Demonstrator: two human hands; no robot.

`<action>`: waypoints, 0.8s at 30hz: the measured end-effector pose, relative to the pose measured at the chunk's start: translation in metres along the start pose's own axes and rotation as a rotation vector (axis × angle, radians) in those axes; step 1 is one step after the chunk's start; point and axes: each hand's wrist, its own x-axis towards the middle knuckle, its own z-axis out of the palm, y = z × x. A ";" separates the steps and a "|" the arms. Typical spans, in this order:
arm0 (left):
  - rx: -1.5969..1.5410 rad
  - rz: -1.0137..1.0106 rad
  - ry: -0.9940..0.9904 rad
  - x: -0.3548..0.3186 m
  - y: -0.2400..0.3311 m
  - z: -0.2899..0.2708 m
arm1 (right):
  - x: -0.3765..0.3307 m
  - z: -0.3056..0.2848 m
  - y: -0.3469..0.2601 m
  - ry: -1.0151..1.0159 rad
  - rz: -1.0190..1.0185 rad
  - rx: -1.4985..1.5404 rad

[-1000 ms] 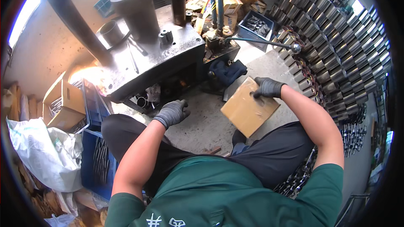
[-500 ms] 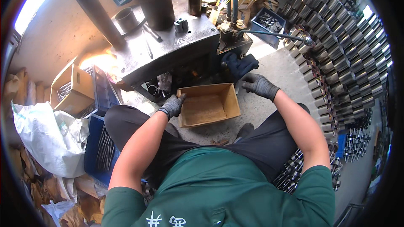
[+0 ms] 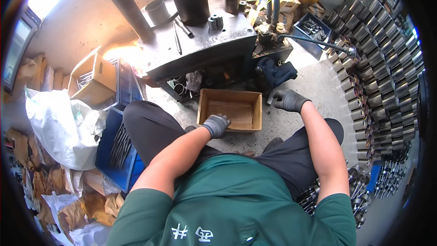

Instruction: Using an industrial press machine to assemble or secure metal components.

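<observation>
Grey concrete floor (image 3: 325,92) spreads beneath you, with your dark trousers (image 3: 152,123) bent wide at the knees on either side. Nearest of your hands, the left gloved hand (image 3: 216,126) lies across the near edge of the cardboard box (image 3: 257,111); its fingers curl together, but you cannot tell from here whether they clamp the rim. Half a second ago that hand was at the box's left wall. The box sits on the floor between your legs, mouth up; one second ago your right hand had it raised and turned so that its inside was hidden. Your right gloved hand (image 3: 290,100) is just beside the box's right side, fingers bent toward it. Some small pale thing (image 3: 270,97) shows at their tips, though whether they pinch it cannot be told.

To your left, a blue crate (image 3: 102,148) holds metal rods (image 3: 120,146), next to a white sack (image 3: 63,130). Ahead stands the heavy metal bench (image 3: 218,38), bearing a dark cylinder (image 3: 184,2). Farther right, shiny metal cylinders (image 3: 378,50) rise in stacked rows.
</observation>
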 end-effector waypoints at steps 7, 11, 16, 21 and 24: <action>0.004 -0.025 0.052 0.012 0.011 -0.009 | 0.013 0.009 0.012 0.009 0.034 0.051; -0.150 -0.032 -0.033 0.024 -0.014 0.008 | 0.009 -0.001 -0.010 0.000 -0.034 -0.030; -0.567 -0.186 -0.066 0.050 -0.043 0.002 | 0.008 0.001 -0.010 -0.012 -0.089 -0.068; -0.309 -0.061 -0.048 0.099 -0.049 0.009 | 0.005 -0.005 -0.013 -0.038 -0.068 -0.059; -0.286 -0.014 -0.009 0.141 -0.073 0.068 | 0.022 -0.015 -0.039 -0.060 -0.111 -0.034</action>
